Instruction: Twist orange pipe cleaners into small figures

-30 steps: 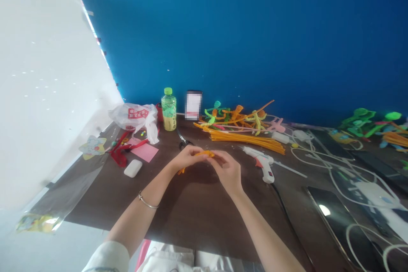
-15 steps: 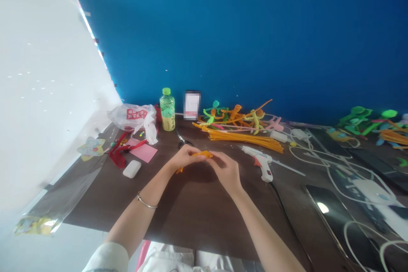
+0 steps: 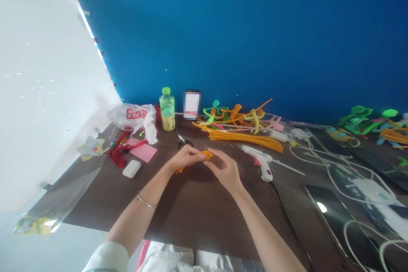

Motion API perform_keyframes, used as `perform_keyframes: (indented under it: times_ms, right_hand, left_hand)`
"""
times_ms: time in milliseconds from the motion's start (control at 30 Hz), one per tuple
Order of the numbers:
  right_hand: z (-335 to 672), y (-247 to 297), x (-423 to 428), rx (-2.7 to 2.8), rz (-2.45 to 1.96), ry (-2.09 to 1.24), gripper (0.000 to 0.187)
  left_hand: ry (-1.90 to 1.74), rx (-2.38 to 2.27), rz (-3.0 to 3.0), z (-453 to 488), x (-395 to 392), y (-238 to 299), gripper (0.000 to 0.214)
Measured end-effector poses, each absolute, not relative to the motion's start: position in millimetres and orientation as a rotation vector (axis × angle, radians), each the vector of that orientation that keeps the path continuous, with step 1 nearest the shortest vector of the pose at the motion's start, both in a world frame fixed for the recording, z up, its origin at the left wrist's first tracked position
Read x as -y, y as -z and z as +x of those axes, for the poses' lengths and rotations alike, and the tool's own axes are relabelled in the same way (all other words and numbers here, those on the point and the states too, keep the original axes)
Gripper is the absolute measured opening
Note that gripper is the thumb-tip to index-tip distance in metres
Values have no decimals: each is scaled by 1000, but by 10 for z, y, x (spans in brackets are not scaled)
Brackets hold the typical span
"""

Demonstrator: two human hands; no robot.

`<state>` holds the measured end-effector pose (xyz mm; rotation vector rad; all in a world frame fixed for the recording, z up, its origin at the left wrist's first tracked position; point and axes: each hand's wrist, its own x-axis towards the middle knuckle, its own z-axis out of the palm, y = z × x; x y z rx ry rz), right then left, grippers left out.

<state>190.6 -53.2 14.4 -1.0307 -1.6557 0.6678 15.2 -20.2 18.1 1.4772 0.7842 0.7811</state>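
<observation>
A bent orange pipe cleaner (image 3: 207, 154) is held up over the dark table between my two hands. My left hand (image 3: 187, 158) pinches it from the left, and an orange end sticks out below the palm. From the right, my right hand (image 3: 225, 170) has thumb and fingertips closed on the twisted part. Fingers hide some of its shape. Just beyond my left hand lies a pair of scissors (image 3: 181, 137). A bundle of straight orange pipe cleaners (image 3: 245, 139) lies behind my right hand, and a white glue gun (image 3: 263, 163) rests to its right.
Colourful pipe-cleaner figures (image 3: 236, 114) lie along the blue wall. A bottle (image 3: 167, 110), a propped phone (image 3: 191, 105) and a plastic bag (image 3: 135, 117) stand at the back. White case (image 3: 131, 168) at left; cables (image 3: 318, 159) and a dark tablet-like device (image 3: 338, 216) at right.
The orange piece has turned slightly between my fingertips and looks more bunched. My right fingers have shifted a little on it; the table items stay where they were.
</observation>
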Motion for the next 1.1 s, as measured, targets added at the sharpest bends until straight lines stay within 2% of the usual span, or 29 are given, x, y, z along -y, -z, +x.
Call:
perform_keyframes:
  times_ms: [100,267,467,567,700,867,1100]
  right_hand:
    - [1887,-132,543,1562,-1018,-774,40]
    - [1910,-181,533,1423,-998,-768,32]
    - [1948,-113,453,1317,-1108,-648,27]
    - [1972,-59,432,1398,-1148,-585,24]
    - [2091,-103,345,1477,-1213,-368,20]
    - [2316,-237,-118,1758,-1324,-104,18]
    - [2332,-246,-950,2232,-1596,-96,24]
  left_hand:
    - [-781,-796,1487,158,201,-187,40]
    - [-858,-766,1407,215,208,-181,40]
    - [-1256,-900,1222,284,134,-95,41]
    - [-1408,-923,1136,257,79,-34,47]
    - [-1462,-784,1028,186,26,23,69]
    - [-1435,-729,974,159,-11,55,60]
    - [-1465,-741,1061,172,-8,50,60]
